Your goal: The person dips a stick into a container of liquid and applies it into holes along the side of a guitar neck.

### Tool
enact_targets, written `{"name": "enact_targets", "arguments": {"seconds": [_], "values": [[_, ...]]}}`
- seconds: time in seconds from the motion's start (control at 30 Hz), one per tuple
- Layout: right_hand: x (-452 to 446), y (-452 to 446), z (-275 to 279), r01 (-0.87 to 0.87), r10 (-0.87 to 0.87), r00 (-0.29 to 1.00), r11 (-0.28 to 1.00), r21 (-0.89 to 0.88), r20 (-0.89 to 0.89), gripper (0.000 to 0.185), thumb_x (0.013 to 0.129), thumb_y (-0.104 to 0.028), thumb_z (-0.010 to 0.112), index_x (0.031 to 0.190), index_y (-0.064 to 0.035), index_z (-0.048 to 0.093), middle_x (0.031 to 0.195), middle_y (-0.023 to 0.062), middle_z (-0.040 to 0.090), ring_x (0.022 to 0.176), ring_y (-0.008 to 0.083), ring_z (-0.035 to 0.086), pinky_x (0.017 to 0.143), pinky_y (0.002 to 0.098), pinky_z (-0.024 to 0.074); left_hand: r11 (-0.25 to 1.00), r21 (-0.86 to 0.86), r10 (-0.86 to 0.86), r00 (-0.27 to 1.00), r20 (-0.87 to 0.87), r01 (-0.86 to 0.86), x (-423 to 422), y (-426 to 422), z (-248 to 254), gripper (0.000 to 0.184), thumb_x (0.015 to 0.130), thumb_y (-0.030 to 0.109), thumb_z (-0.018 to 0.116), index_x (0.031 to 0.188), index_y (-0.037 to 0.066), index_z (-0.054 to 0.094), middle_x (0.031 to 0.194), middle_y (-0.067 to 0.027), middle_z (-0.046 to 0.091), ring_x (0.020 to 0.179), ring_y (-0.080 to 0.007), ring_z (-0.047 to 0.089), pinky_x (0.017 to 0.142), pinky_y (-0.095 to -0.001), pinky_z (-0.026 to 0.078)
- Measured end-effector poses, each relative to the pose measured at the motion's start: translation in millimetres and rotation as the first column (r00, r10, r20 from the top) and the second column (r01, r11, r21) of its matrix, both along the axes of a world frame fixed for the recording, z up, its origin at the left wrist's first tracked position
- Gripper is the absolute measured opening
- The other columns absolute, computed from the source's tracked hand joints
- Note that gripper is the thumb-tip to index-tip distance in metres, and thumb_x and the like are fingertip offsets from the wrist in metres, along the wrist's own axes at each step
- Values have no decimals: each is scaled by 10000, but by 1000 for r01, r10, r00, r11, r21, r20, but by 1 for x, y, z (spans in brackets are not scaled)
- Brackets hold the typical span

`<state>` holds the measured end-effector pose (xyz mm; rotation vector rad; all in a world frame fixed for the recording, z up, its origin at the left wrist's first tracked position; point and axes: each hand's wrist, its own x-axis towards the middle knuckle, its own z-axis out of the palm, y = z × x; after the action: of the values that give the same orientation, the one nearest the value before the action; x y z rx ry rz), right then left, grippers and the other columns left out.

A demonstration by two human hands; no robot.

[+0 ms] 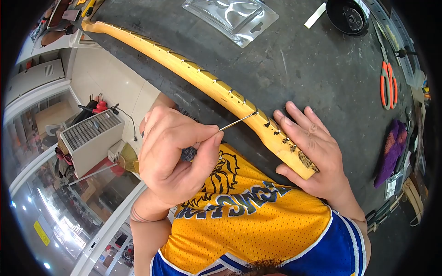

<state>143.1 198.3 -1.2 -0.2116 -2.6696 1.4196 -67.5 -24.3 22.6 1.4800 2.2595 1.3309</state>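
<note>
A guitar neck [189, 67] of pale yellow wood lies on its side across the dark bench, fret ends showing along its edge. Black smudges mark its wider end near me. My left hand [177, 154] pinches a thin metal rod [237, 122] between thumb and fingertips; the rod's dark tip touches the neck's edge. At the wide end, my right hand [317, 149] grips the neck, fingers stretched along the far side and thumb on the near side. Part of my left fingers is hidden behind that hand.
Beyond the neck lies a clear plastic package [232, 18]. Black round container [348, 17], white strip [315, 15], orange-handled scissors [388, 85] and purple cloth [390, 152] are to the right. A white ribbed box [92, 142] stands at lower left, off the bench.
</note>
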Motion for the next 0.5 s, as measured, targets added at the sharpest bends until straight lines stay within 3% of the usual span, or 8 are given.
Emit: {"name": "enact_targets", "arguments": {"seconds": [0.13, 0.23, 0.37, 0.43, 0.5], "values": [[0, 0, 0, 4, -4, 1000, 1000, 1, 5, 872, 835, -226, 999, 1631, -105, 663, 1614, 134, 713, 1587, 395, 589, 1348, 580, 395, 999, 31, 30, 998, -59, -28, 1, 2, -2, 280, 809, -79, 908, 1034, 45, 797, 855, -47, 754, 759, -224, 641, 763, -382, 427], [0, -1, 0, 8, -8, 1000, 1000, -2, 7, 873, 836, -230, 1000, 1633, -112, 663, 1612, 130, 715, 1586, 393, 591, 1348, 581, 397, 1000, 5, -16, 998, -64, 16, 1, 1, 1, 223, 872, -111, 863, 1040, -16, 751, 902, -97, 723, 829, -231, 602, 790, -357, 464], [0, -1, 0, 10, -10, 1000, 1000, -3, 8, 873, 839, -233, 1000, 1635, -115, 662, 1613, 127, 715, 1584, 393, 592, 1348, 582, 397, 1000, 5, -8, 998, -66, 8, 1, 0, 0, 225, 871, -112, 864, 1038, -15, 749, 905, -99, 725, 829, -230, 604, 790, -358, 465], [0, -1, -1, 7, -7, 1000, 1000, 3, 6, 873, 841, -233, 1000, 1637, -116, 661, 1616, 125, 713, 1584, 391, 592, 1347, 582, 398, 999, 38, 29, 995, -93, -25, 1, 1, -3, 307, 792, -92, 912, 1042, 44, 797, 867, -53, 757, 766, -235, 646, 763, -383, 426], [0, -1, -1, 7, -7, 1000, 1000, 1, 6, 875, 840, -234, 1000, 1637, -116, 661, 1617, 125, 712, 1584, 391, 593, 1348, 581, 398, 1000, 20, 7, 995, -98, -5, 1, 1, 0, 267, 831, -102, 889, 1040, 16, 772, 885, -74, 741, 794, -232, 625, 774, -371, 445]]}}
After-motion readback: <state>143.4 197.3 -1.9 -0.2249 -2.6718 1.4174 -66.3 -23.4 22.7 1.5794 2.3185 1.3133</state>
